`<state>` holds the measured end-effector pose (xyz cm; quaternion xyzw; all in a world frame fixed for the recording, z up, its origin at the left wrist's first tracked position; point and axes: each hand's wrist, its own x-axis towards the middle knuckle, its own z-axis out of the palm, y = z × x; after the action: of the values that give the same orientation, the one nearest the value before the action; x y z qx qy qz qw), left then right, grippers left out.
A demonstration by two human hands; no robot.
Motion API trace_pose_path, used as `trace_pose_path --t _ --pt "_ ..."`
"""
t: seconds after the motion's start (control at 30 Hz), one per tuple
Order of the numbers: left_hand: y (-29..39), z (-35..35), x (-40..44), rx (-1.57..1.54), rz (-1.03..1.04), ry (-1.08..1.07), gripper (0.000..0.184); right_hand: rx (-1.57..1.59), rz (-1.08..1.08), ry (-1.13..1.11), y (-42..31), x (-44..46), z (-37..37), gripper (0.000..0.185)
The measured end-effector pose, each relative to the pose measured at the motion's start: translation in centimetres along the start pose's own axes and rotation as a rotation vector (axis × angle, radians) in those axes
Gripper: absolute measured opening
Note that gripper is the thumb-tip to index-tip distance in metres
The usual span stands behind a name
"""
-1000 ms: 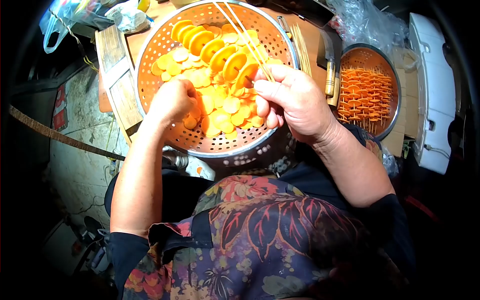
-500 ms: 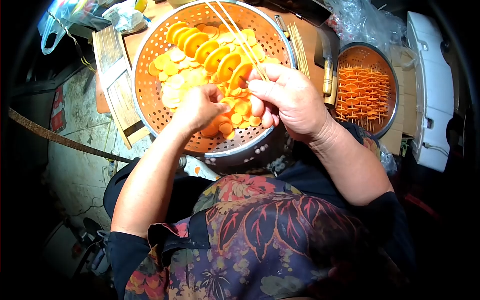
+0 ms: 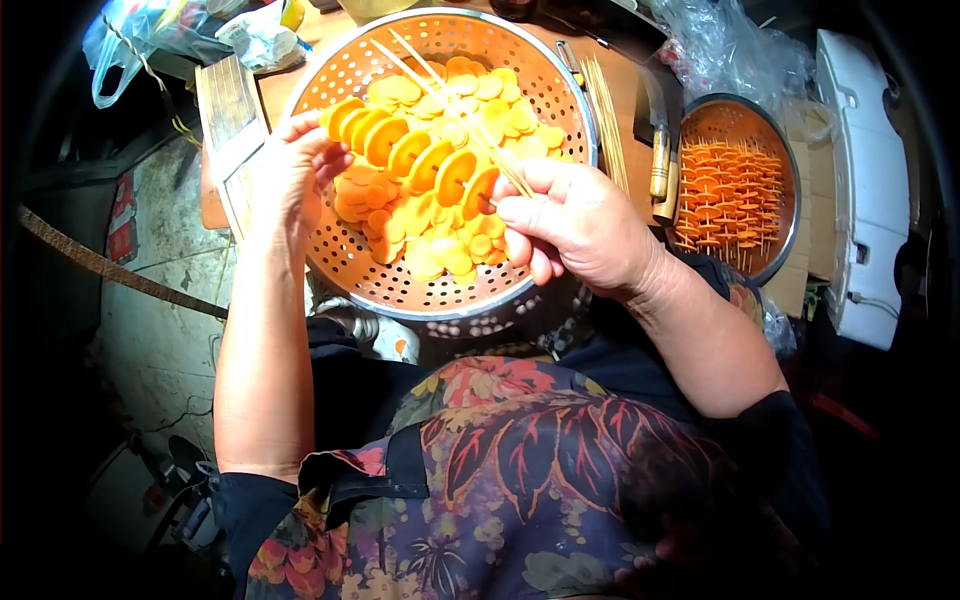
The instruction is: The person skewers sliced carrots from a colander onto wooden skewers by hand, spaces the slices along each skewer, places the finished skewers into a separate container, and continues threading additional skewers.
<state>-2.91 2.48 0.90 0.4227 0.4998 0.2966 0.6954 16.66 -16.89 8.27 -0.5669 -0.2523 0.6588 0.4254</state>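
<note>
A bamboo skewer threaded with several orange carrot slices (image 3: 407,153) slants across the perforated metal colander (image 3: 330,245). Its near end is gripped by my right hand (image 3: 592,228), closed with thumb against fingers. Two bare bamboo skewers (image 3: 440,88) also stick out of that hand, pointing up and left. At the far end of the row, my left hand (image 3: 300,170) has its fingers bent around the outermost slice; the fingertips are partly hidden there. Loose carrot slices (image 3: 435,240) lie heaped in the colander below both hands.
To the right, a smaller bowl (image 3: 797,200) holds stacked carrot skewers (image 3: 728,195). A knife (image 3: 658,150) and a bundle of bare skewers (image 3: 604,110) lie between the containers. Slatted wood (image 3: 232,130) stands left, plastic bags (image 3: 735,45) lie at the back, and a white foam piece (image 3: 862,190) is far right.
My left hand has moved up and left from above the loose slices to the far end of the threaded row. The skewer in my right hand has shifted slightly left and down.
</note>
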Motion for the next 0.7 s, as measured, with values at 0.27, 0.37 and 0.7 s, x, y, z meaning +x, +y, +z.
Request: trace_pose_path --t 0.27,0.37,0.7 --pt "1.4 -1.0 0.1 -0.158 0.065 0.082 0.026 -0.026 0.017 -0.013 0.1 0.3 0.3 0.016" --pt "0.9 -1.7 0.9 -0.209 0.078 0.096 0.027 -0.025 0.021 -0.012 0.2 0.4 0.3 0.016" --pt "1.8 -0.5 -0.7 -0.2 0.13 0.036 0.012 -0.032 -0.002 -0.006 0.4 0.2 0.4 0.015"
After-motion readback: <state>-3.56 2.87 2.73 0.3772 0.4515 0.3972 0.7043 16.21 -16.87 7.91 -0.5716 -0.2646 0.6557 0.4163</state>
